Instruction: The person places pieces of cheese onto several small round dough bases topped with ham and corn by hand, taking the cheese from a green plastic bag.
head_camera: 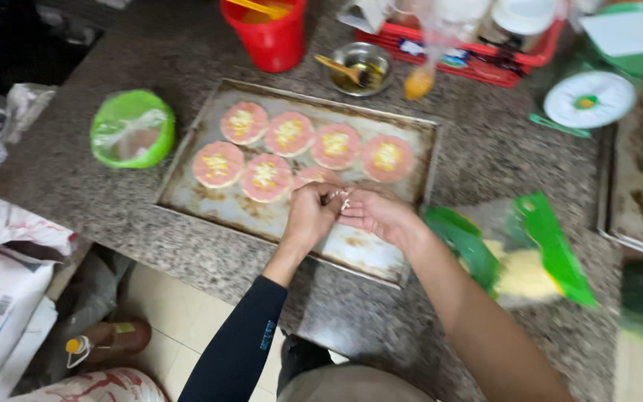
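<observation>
The hands (344, 212) meet over a seventh pink dough round (314, 176), hiding most of it, and whatever small pale bits the fingertips (340, 197) pinch are too blurred to identify. A second metal tray (638, 186) is cut off at the right edge, and the red bucket (268, 33) and red basket (470, 56) at the top. The green-trimmed bag (519, 257) beside them is smeared by motion.
</observation>
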